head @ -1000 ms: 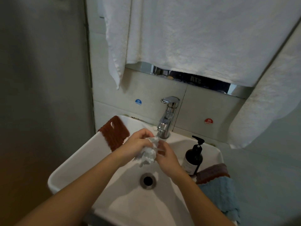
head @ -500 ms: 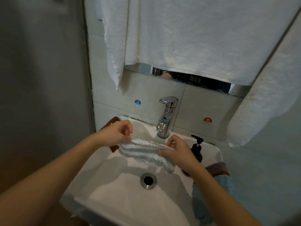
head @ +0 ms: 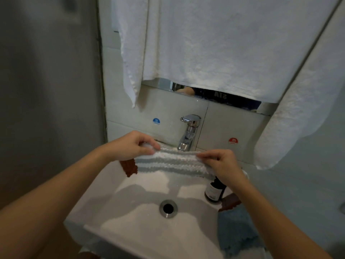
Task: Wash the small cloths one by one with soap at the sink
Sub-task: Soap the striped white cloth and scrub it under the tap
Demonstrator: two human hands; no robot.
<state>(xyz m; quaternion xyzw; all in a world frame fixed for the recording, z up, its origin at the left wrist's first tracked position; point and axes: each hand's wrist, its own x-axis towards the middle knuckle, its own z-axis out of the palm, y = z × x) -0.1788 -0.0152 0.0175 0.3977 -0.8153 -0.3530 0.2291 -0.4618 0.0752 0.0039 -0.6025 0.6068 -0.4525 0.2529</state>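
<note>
A small white cloth with grey stripes (head: 173,162) is stretched flat over the white sink (head: 130,227), just below the chrome tap (head: 188,133). My left hand (head: 130,146) pinches its left end and my right hand (head: 220,161) pinches its right end. A rust-brown cloth (head: 128,167) lies over the sink's left rim, partly hidden by my left hand. The dark soap pump bottle (head: 214,191) stands on the right rim, its top hidden behind my right wrist. A blue cloth (head: 237,230) and a brown cloth (head: 230,202) hang at the right rim.
Large white towels (head: 214,43) hang above the tap and down the right side. The drain (head: 168,208) sits in the middle of the basin. A grey wall (head: 46,90) closes in the left side. Cold and hot stickers flank the tap.
The cloth was bunched up between both hands a second ago; my hands have since drawn apart and spread it out, and now hold it slightly higher near the tap.
</note>
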